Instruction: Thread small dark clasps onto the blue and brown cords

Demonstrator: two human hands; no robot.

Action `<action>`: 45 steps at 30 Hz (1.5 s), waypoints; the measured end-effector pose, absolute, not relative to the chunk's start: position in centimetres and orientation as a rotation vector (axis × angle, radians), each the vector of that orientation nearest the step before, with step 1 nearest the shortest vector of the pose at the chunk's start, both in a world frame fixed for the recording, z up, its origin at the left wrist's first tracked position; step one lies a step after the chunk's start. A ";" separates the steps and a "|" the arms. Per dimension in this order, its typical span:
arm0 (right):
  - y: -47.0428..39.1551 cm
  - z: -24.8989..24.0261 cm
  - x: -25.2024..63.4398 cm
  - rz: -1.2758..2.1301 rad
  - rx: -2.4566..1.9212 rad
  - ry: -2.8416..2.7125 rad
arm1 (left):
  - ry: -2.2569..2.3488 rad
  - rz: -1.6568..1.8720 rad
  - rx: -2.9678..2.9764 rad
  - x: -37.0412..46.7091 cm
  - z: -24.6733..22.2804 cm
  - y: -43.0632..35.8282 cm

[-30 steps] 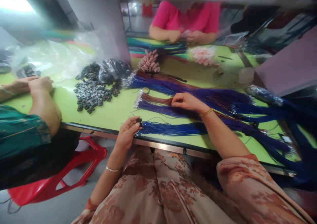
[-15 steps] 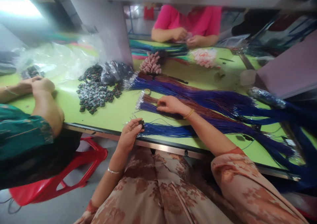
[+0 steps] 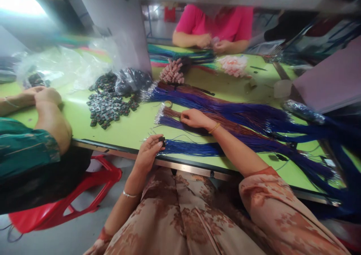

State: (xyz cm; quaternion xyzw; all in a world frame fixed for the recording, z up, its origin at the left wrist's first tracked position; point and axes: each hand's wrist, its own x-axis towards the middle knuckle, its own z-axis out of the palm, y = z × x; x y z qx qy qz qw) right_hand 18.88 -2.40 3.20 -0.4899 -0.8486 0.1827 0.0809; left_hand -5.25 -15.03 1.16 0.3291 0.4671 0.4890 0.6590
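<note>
Near the table's front edge, my left hand [image 3: 150, 150] pinches a small black plastic connector housing [image 3: 162, 140] between thumb and fingers. Beside it, a bundle of blue wires [image 3: 191, 148] runs to the right along the edge. My right hand [image 3: 194, 118] rests farther back, its fingers closed in a pinch at the brown wires [image 3: 172, 112] and purple wires [image 3: 170, 122]. Silvery terminals [image 3: 159, 114] tip the left ends of these wires. How many wires are between my right fingertips is hidden.
A heap of black connector housings [image 3: 105, 108] lies left of the wires, by a plastic bag [image 3: 132, 81]. More blue and brown wires [image 3: 214, 105] lie behind, near a tape roll [image 3: 168, 104]. Co-workers sit at left and opposite. A red stool [image 3: 84, 195] stands at left.
My right hand has shifted slightly to the right along the wires, its fingers more closed together. My left hand still holds the connector housing in almost the same place.
</note>
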 end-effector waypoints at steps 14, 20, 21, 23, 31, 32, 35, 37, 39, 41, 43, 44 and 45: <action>-1.9 2.6 20.5 0.614 -1.320 -2.412 | 1.060 1.081 0.861 -4.3 1.3 -14.6; -1.0 2.7 20.4 0.310 -1.631 -2.332 | 1.044 1.062 0.892 -4.0 1.1 -14.6; -1.1 2.6 20.2 0.266 -1.650 -2.353 | 1.043 1.059 0.890 -4.0 1.1 -14.6; -1.7 2.6 19.8 0.258 -1.622 -2.401 | 1.044 1.055 0.884 -3.9 1.2 -14.7; -5.3 2.4 17.3 0.225 -1.635 -2.635 | 1.054 1.044 0.876 -3.9 1.2 -14.9; -5.5 2.3 17.1 0.210 -1.629 -2.662 | 1.055 1.041 0.874 -3.9 1.1 -14.9; -5.3 2.2 16.9 0.254 -1.537 -2.734 | 1.044 1.039 0.870 -3.9 1.0 -14.9; -4.9 2.2 16.7 0.282 -1.506 -2.767 | 1.037 1.043 0.871 -3.9 0.9 -14.9; -4.5 2.4 16.4 0.293 -1.515 -2.805 | 1.040 1.048 0.871 -3.8 0.9 -14.9; -4.0 2.6 15.8 0.314 -1.551 -2.837 | 1.046 1.045 0.871 -3.8 0.8 -14.9; -3.5 3.0 15.1 0.348 -1.605 -2.844 | 1.051 1.042 0.869 -3.8 0.8 -15.0; -3.3 3.1 14.8 0.364 -1.637 -2.838 | 1.054 1.043 0.869 -3.8 0.8 -15.0; -3.1 3.2 14.4 0.375 -1.666 -2.831 | 1.057 1.044 0.869 -3.8 0.8 -15.0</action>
